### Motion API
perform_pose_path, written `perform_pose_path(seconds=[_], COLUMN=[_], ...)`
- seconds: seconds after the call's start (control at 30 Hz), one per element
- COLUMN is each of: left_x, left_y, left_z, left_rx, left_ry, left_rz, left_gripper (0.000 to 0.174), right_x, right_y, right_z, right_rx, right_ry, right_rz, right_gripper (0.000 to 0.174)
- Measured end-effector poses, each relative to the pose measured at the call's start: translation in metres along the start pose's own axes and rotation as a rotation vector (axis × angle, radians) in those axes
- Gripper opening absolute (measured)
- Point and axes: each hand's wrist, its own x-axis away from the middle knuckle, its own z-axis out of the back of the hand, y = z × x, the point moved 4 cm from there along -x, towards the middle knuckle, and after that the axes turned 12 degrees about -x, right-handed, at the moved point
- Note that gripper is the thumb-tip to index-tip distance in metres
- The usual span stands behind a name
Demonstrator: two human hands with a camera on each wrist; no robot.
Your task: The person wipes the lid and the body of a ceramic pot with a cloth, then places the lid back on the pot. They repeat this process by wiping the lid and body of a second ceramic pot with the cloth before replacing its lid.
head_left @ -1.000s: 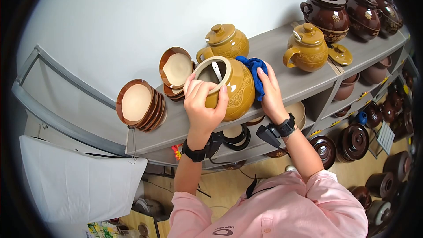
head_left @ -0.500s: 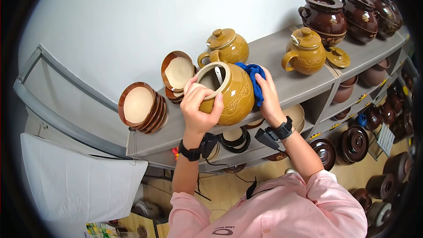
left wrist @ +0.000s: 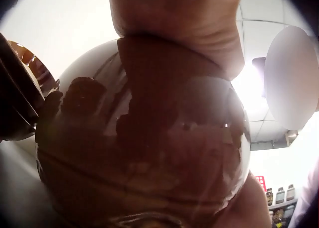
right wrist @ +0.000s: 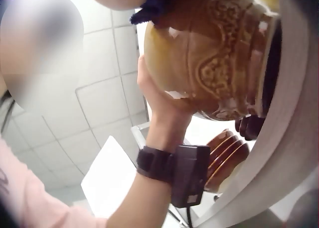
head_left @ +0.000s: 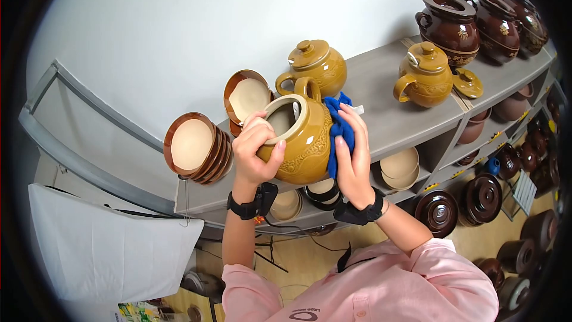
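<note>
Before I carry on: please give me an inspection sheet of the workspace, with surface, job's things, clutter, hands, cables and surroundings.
Surface: gray shelf top, bearing pots and bowls.
Job's things: lidless ochre pot; blue cloth against its side.
Clutter: lidded ochre pot close behind; bowl stack; loose lid.
Hands: left hand grips the pot's rim; right hand presses the cloth to the pot.
Cables: black cable from the left wrist camera.
Surroundings: dark jars farther along the shelf, white wall behind.

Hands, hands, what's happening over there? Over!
Left hand gripping open mustard jar. Right hand pressing blue cloth against it. Matching lidded jar close behind. Over.
</note>
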Motion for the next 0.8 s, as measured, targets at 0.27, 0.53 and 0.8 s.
perform_pose_path(seconds=[0.27,0.53,0.8], left_x=[0.003,0.004,0.005], left_y=[0.005,0.006,0.005], left_z=[0.000,0.001,-0.001], left_rx=[-0.007,0.006,-0.003], left_ry=[-0.016,-0.005,0.018], left_rz=[-0.099,-0.111,-0.124], left_gripper=[0.014,0.014,0.014], right_x=[-0.006,-0.046,-0.035], right_y=[-0.038,-0.015,0.041], right_z=[-0.018,-0.007,0.003], right_rx=[0.338,0.028,-0.562], right_ry=[-0.347,-0.254,-0.014], right_rz=[0.390,0.119,-0.602], right_gripper=[0.060,0.037,0.036])
